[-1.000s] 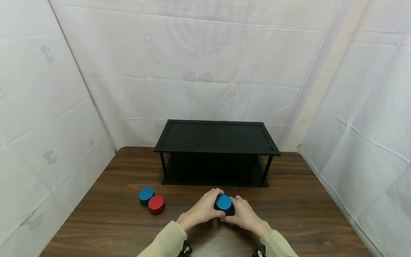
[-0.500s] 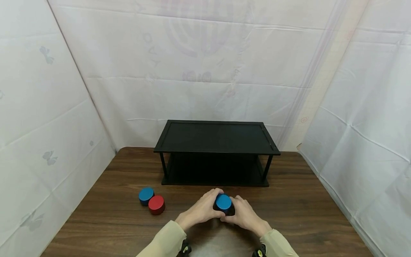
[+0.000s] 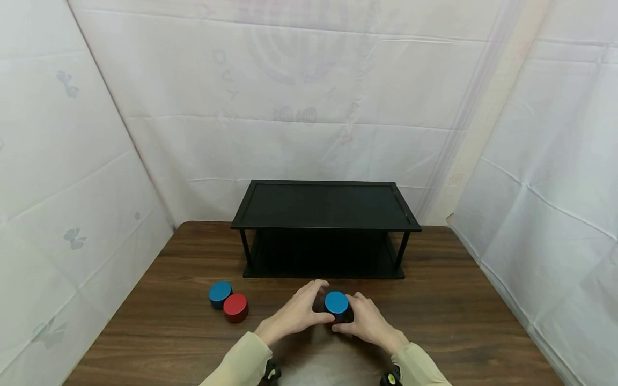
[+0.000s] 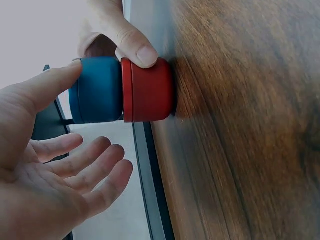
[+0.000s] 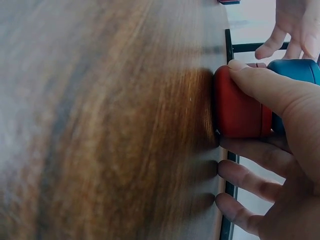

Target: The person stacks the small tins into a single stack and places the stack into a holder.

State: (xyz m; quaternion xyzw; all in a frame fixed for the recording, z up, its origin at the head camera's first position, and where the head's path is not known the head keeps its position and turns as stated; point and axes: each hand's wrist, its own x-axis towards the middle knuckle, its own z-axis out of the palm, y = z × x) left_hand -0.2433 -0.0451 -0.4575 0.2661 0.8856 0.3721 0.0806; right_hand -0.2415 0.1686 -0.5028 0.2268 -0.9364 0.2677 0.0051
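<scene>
A small round blue tin (image 3: 336,302) stands on top of a red tin (image 4: 150,92), both upright as a stack on the wooden table. My right hand (image 3: 368,321) pinches the lower red tin between thumb and forefinger, its other fingers spread close to the tabletop in the right wrist view. On the left of the stack, my left hand (image 3: 293,315) has its fingers apart and straightened. Its thumb tip lies right at the blue tin's lid edge in the left wrist view, while the fingers stand away from the tin. From the head, the red tin is mostly hidden under the blue one.
Further left on the table (image 3: 169,343), another blue tin (image 3: 220,290) and a second red tin (image 3: 235,303) stand side by side. Behind the stack is a black two-level shelf (image 3: 324,206). White sheets (image 3: 289,145) hang at the back and both sides.
My left hand has loosened from the blue tin and moved slightly left, its fingers spreading. The right hand and the stacked tins stay in the same place.
</scene>
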